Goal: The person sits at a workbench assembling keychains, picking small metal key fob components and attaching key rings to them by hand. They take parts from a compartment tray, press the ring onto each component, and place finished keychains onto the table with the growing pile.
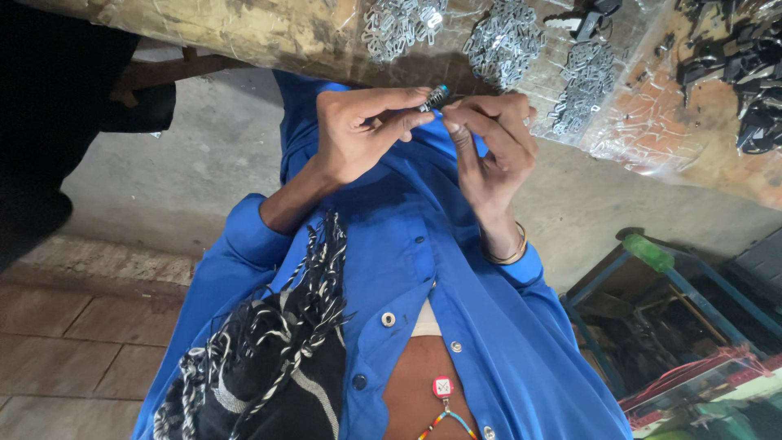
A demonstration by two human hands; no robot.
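Both hands pinch one small metal part (434, 98) at fingertips: left hand (358, 134), right hand (489, 147). Such a narrow grip could slip, dropping it to the floor (187, 155).

I see a small dark part (434, 98), metallic and glinting, pinched in my fingers. The piled clips (503, 41) look like bright metal. Glossy, crinkled plastic sheet (652, 130) covers the rough, worn bench (269, 33). My shirt (456, 277) is smooth blue cloth.

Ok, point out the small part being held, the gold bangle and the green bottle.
small metal part (434, 98), head view, its dark middle between the fingertips.
gold bangle (511, 254), head view, band at the wrist.
green bottle (649, 253), head view, its body.
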